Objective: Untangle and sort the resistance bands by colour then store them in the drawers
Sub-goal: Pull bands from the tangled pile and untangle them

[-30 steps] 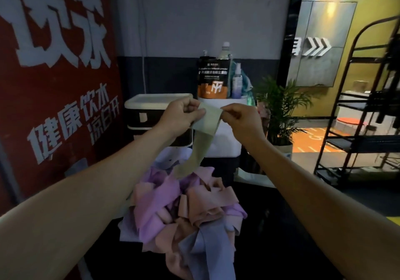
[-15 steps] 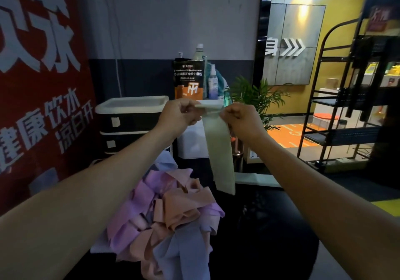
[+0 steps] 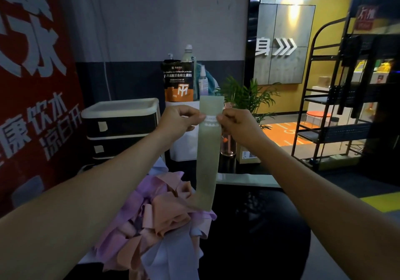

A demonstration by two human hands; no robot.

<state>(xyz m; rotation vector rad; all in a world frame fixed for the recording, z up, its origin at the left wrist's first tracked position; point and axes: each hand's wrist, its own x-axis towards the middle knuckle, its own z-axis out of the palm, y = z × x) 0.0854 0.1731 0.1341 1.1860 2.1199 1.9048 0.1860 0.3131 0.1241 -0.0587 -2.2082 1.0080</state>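
— Up at chest height, what are both hands doing?
— Left hand (image 3: pixel 180 117) and right hand (image 3: pixel 236 124) each pinch an edge of the pale green resistance band (image 3: pixel 207 156) with curled fingers; it hangs straight, its lower end over the tangled pile of bands (image 3: pixel 155 214).
— Anything hard to make out?
— The pile's near side runs off the bottom edge, and the dark bench (image 3: pixel 259 225) shows little detail.
— And the room?
— Behind the hands stands a drawer unit (image 3: pixel 121 126), beside it a white bin (image 3: pixel 184 143) carrying a powder pouch (image 3: pixel 178 80) and bottles. A red banner (image 3: pixel 32 85) is left, a black shelf rack (image 3: pixel 335 106) right.
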